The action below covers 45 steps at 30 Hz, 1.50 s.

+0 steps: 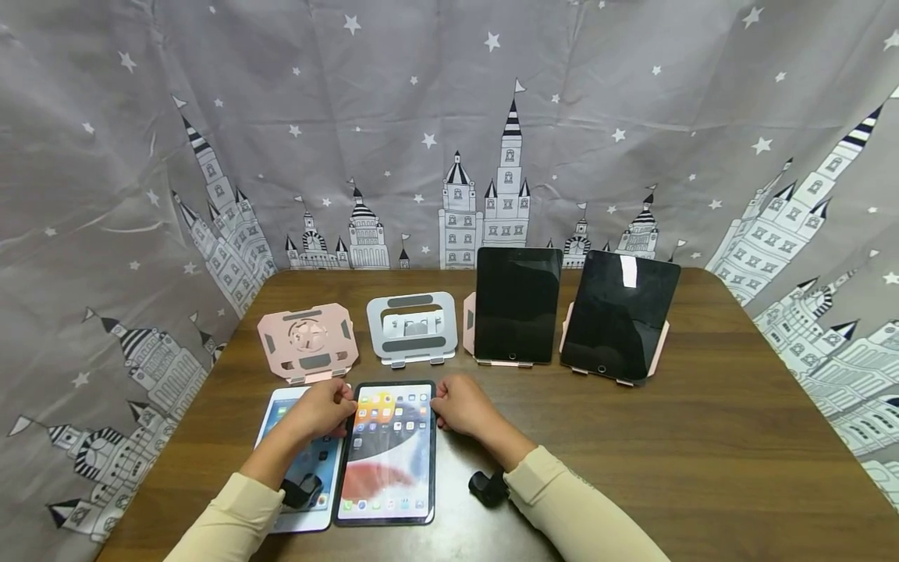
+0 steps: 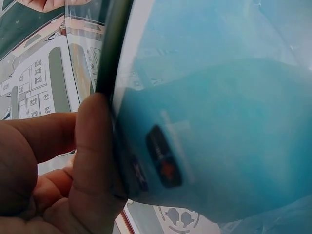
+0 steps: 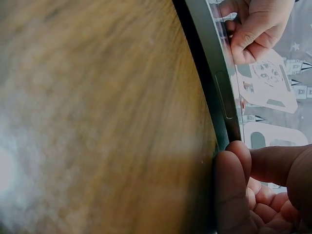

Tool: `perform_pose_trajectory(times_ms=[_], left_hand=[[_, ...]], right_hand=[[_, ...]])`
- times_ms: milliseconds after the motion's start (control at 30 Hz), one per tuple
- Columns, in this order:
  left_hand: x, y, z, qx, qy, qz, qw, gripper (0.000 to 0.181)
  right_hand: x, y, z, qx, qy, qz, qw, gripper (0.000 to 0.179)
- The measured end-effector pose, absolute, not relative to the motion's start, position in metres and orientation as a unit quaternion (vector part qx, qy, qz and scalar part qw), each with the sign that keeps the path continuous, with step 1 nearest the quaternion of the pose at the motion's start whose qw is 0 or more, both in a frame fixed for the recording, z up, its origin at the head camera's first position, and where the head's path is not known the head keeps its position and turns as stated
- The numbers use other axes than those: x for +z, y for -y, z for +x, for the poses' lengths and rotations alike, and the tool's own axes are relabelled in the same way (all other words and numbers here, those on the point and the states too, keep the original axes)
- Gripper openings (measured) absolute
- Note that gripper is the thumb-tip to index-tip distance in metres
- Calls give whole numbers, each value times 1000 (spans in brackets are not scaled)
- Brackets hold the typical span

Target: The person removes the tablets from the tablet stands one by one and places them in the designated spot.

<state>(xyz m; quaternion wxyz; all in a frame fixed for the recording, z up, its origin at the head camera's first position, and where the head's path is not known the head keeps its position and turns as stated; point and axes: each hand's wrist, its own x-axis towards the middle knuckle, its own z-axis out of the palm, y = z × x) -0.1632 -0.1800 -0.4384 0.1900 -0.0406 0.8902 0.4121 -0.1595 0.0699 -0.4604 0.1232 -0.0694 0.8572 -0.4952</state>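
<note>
A dark-edged tablet (image 1: 389, 476) with a lit home screen lies face up before me. At its upper left edge, my left hand (image 1: 325, 407) pinches the rim between thumb and fingers. Opposite it, my right hand (image 1: 460, 406) grips the upper right edge; in the right wrist view its thumb and finger close on the tablet's side (image 3: 219, 73). A white tablet (image 1: 326, 472), also lit, lies alongside on the left, partly hidden under my left forearm. The left wrist view shows my thumb and fingers (image 2: 92, 146) up against the dark edge, with the white tablet's blue screen close by.
Behind the lit tablets stand a pink tablet stand (image 1: 337, 336) and a pale grey stand (image 1: 414, 353). Farther right, two dark-screened tablets, one upright (image 1: 518, 304) and one tilted (image 1: 618, 320), lean on pink stands. A grey curtain (image 1: 421, 101) hangs behind the wooden table (image 1: 702, 445).
</note>
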Motion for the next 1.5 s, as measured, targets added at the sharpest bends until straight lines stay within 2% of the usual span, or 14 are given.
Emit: perform_pose_trajectory(times_ms=[633,967,1067,1167,1500], left_hand=[[-439,180,-164,411,-889,-50,197,9],[-427,179,-163,361,-909,-12,208,12],[-421,177,-162,319,-929,13,187,18],[-415,170,-163,293,-944,39,145,23],[-405,127,-177,308,-946,81,57,18]], right_hand=[[-462,-70,-158,-478,-867,-79,115,20],[-462,-79,-156,-504,-850,-118,101,13],[-461,-86,-155,-511,-846,-132,74,9],[-458,-97,-155,-514,-847,-128,48,7],[-440,-150,-165,-491,-865,-103,-16,5]])
